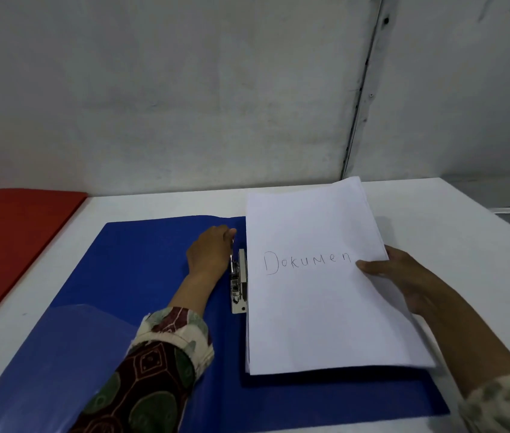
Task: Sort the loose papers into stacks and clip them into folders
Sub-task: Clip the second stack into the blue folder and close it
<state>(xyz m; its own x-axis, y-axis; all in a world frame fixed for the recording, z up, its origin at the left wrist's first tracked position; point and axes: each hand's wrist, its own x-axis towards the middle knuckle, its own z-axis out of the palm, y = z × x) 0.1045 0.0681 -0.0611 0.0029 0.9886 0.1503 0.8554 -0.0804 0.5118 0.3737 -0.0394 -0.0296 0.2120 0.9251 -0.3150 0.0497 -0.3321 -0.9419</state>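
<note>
A blue folder (141,264) lies open on the white table (466,232). A metal clip (238,282) runs along its spine. My left hand (211,251) grips the clip's lever at its far end. A stack of white papers (316,314), with "Dokumen" handwritten on the top sheet, rests on the folder's right half, its left edge against the clip. My right hand (403,276) holds the stack's right edge, thumb on top and fingers underneath.
A closed red folder (10,245) lies at the table's left edge. A clear plastic pocket (69,345) covers the blue folder's near-left inside cover. A grey wall (185,89) stands right behind the table; the table's right edge drops off.
</note>
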